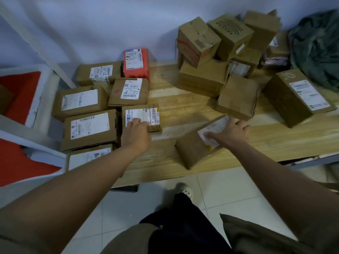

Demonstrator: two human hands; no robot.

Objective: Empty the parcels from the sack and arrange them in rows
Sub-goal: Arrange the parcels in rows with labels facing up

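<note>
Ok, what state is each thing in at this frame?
Left hand: pressing flat on a labelled parcel.
Right hand: resting on a tilted parcel.
Arranged parcels: laid in rows, labels up.
Unsorted boxes: jumbled in a heap.
Sack: crumpled, far right.

A pale wooden table [183, 109] carried everything. Beyond and left of the left hand [136, 133] brown labelled parcels [88, 129] lay flat in rows, a red parcel [136, 63] at the far end. That hand rested on one labelled parcel [142, 117]; the right hand [230, 132] lay on a tilted box [194, 146]. Beyond the right hand sat a jumbled heap of boxes [216, 55] — and, further right, a long box [297, 97] and a dark sack [315, 50].
</note>
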